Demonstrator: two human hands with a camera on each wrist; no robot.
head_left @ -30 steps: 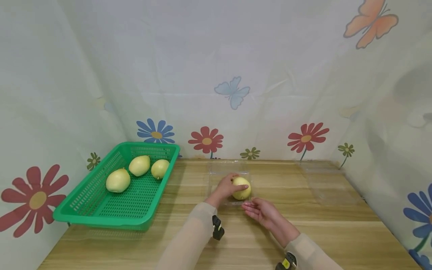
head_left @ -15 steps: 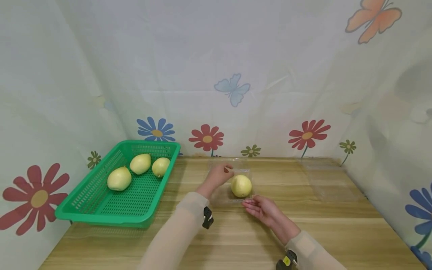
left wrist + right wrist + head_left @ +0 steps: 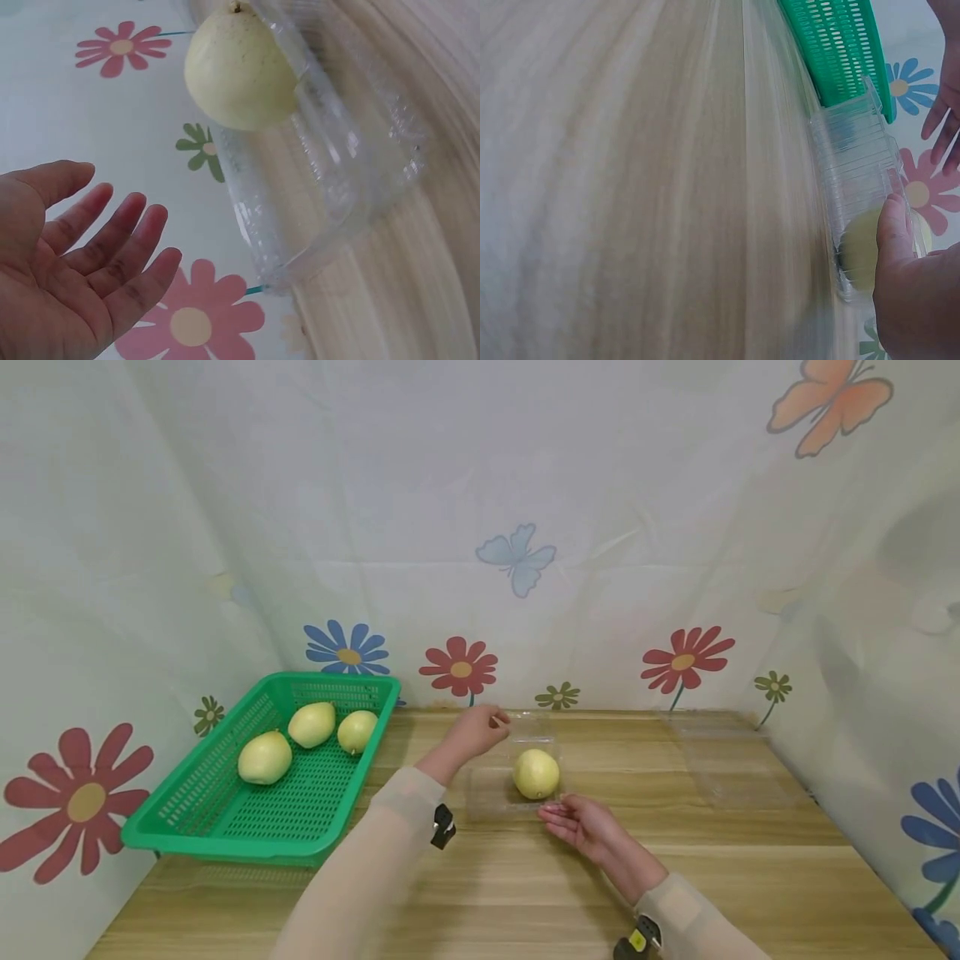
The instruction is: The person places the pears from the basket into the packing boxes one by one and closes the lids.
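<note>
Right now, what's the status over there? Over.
Left grip empty, near the clear box. Right grip at its near right corner, hold unclear. One pear inside; nothing seen covering it.

We wear long beige sleeves, the left one (image 3: 352, 860) and the right one (image 3: 693, 922) alike, each with a faint band of slightly different tone toward the cuff. A small, blocky black device sits at each wrist: the left device (image 3: 443, 831) shows a small pale fleck, while the right device (image 3: 636, 941) carries a bright yellow patch. Our left hand (image 3: 71, 266) and right hand (image 3: 588, 831) are bare, with fine creases across the left fingers (image 3: 133, 251).
</note>
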